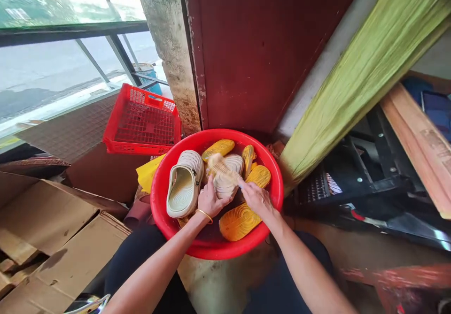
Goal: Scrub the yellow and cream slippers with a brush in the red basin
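Note:
A red plastic basin (211, 134) rests in front of me, holding dark water and several shoes. My left hand (210, 199) is shut on a cream perforated clog (225, 182), whose far part lies under a pale bristled scrubbing brush (220, 167). My right hand (257, 199) grips that brush, pressing it against the clog. Another cream clog (185, 182) lies beside my left hand, sole up. Yellow ribbed shoe soles (259, 176) show around the basin, and a larger orange-yellow one (239, 221) lies just below my right hand.
A red plastic crate (143, 121) stands behind the basin, and flattened cardboard boxes (45, 225) lie to the left. A maroon panel (253, 46), a stained concrete pillar (169, 37), a green cloth (366, 79) and a black metal rack (352, 178) surround it.

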The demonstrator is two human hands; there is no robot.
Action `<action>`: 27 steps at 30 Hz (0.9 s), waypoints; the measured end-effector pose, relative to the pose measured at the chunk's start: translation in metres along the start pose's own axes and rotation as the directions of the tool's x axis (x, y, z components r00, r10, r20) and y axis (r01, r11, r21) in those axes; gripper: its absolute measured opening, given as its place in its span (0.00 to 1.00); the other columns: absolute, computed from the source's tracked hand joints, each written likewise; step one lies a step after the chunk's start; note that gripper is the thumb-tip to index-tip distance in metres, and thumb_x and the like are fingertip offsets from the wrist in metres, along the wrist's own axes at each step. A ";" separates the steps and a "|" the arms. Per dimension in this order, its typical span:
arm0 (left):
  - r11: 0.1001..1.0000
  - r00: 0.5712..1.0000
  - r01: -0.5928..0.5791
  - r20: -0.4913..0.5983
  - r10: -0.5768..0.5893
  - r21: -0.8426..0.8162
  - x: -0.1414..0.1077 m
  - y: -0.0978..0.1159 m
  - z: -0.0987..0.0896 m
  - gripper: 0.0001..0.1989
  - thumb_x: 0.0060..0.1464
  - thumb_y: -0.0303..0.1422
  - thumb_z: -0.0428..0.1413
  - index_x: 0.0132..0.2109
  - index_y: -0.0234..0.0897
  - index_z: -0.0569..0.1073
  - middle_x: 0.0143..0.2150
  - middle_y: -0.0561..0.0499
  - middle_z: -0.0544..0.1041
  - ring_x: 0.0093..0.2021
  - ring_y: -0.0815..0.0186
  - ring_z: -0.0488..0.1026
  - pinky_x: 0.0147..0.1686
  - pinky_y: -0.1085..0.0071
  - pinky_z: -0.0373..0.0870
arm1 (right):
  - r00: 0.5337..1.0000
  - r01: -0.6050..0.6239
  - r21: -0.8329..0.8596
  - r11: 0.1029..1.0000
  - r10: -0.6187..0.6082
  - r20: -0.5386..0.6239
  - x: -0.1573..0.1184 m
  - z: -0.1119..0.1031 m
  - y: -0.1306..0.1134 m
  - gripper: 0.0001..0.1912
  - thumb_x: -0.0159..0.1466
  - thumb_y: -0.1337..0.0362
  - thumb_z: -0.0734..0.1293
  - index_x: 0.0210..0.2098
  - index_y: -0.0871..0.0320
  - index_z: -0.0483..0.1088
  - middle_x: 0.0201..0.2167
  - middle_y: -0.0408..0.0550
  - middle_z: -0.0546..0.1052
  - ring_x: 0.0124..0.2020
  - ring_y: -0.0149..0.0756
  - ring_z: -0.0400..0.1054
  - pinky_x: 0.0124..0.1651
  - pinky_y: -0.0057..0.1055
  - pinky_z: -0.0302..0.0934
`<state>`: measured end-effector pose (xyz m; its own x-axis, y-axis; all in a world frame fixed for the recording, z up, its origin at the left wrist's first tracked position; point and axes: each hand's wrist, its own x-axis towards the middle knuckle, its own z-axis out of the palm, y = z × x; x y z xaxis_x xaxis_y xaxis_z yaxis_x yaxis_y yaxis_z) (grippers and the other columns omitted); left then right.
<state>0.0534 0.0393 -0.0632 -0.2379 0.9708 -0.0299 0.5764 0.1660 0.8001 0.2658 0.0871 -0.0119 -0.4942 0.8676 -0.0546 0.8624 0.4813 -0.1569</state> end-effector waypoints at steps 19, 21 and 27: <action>0.871 0.997 0.060 -0.018 -0.079 -0.487 0.000 0.004 -0.017 0.51 0.46 0.53 0.64 0.70 0.33 0.56 0.71 0.32 0.60 0.71 0.43 0.57 0.66 0.47 0.57 | 0.992 -0.070 0.072 0.995 0.077 -0.100 0.023 0.003 -0.002 0.27 0.74 0.63 0.54 0.71 0.56 0.59 0.43 0.56 0.79 0.41 0.39 0.74 0.43 0.30 0.66; 0.638 0.947 0.306 0.154 -0.283 -0.707 0.003 0.007 -0.022 0.44 0.53 0.58 0.57 0.67 0.35 0.63 0.66 0.34 0.68 0.66 0.46 0.66 0.62 0.50 0.65 | 0.997 0.058 0.077 0.995 -0.053 -0.061 0.006 0.004 -0.021 0.27 0.74 0.61 0.54 0.72 0.52 0.57 0.42 0.53 0.79 0.38 0.37 0.74 0.41 0.28 0.66; 0.310 0.837 0.503 0.365 -0.407 -0.807 0.006 0.005 -0.036 0.41 0.57 0.64 0.43 0.63 0.38 0.70 0.54 0.38 0.79 0.53 0.52 0.77 0.51 0.56 0.74 | 0.987 0.159 0.033 0.987 -0.160 0.019 -0.030 0.017 -0.050 0.28 0.75 0.59 0.53 0.73 0.50 0.54 0.43 0.53 0.77 0.35 0.36 0.74 0.35 0.27 0.65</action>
<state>0.0272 0.0396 -0.0377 -0.1485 0.8082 -0.5698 -0.5713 0.4002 0.7166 0.2355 0.0347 -0.0190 -0.6279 0.7769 -0.0477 0.7685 0.6091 -0.1958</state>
